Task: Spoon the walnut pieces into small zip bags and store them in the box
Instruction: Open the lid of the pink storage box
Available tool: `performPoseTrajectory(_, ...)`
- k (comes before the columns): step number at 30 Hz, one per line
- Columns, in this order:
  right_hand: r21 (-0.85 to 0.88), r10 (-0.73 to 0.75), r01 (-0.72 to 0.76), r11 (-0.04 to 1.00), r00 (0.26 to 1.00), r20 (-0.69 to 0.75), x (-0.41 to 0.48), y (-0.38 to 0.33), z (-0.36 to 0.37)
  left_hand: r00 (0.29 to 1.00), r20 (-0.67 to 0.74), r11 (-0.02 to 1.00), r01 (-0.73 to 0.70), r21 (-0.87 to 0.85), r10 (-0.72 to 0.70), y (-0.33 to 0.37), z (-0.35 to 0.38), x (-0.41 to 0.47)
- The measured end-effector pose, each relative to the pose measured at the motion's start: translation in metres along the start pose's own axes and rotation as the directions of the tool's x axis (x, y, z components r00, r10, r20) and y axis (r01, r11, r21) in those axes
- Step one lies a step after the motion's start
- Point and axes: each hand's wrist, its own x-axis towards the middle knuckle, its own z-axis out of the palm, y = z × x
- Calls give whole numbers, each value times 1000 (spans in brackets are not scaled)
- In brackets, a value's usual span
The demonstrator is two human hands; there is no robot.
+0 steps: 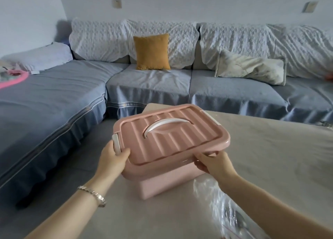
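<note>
A pink plastic box stands at the table's left corner. Its ribbed pink lid, with a white handle on top, sits tilted over the box, the near side raised above the rim. My left hand grips the lid's left end at a white latch. My right hand holds the lid's near right corner. A pile of clear zip bags lies on the table under my right forearm. No walnut pieces or spoon can be made out.
The table has a pale beige top. A blue-covered corner sofa wraps the left and far sides, with a mustard cushion and a cream pillow. A narrow grey floor strip separates the sofa from the table.
</note>
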Motion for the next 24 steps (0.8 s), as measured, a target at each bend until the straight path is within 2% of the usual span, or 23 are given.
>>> performPoseTrajectory(1, -40, 14, -12, 999, 999, 46, -8, -1, -8, 1000, 5, 1000, 6, 2, -6, 0, 0, 0)
performPoseTrajectory(2, -168, 26, -12, 986, 997, 79, -11, -2, -17, 1000, 2, 1000, 16, 1, -16, 1, 1, 0)
performPoseTrajectory(3, -381, 1, 37, 924, 995, 99, -13, -4, -27, 1000, -7, 1000, 23, 2, -23, 2, 2, 1)
performPoseTrajectory(5, -739, -165, 183, 648, 981, 98, -8, -15, -44, 999, -41, 1000, 18, 18, -18, 6, 5, 2)
performPoseTrajectory(6, -819, -282, 227, 527, 956, 84, -4, -25, -49, 998, -63, 1000, 4, 26, -3, 7, 7, 3)
performPoseTrajectory(7, -839, -379, 265, 476, 922, 76, 3, -36, -53, 996, -85, 999, -13, 30, 16, 8, 9, 3)
performPoseTrajectory(9, -808, -505, 355, 470, 859, 84, 27, -54, -53, 993, -116, 999, -28, 31, 31, 9, 10, 2)
performPoseTrajectory(10, -798, -510, 370, 475, 855, 93, 45, -59, -51, 992, -122, 999, -22, 40, 27, 9, 10, 2)
performPoseTrajectory(15, -849, -343, 253, 464, 935, 91, 121, -53, -42, 994, -111, 995, -6, 99, 17, 4, 7, 4)
performPoseTrajectory(19, -783, -416, 273, 559, 909, 20, 130, -43, -37, 991, -124, 991, -31, 129, 47, 3, 5, 5)
performPoseTrajectory(24, -792, -431, 269, 549, 902, 8, 132, -43, -39, 995, -102, 986, -1, 169, 18, 1, 0, 9)
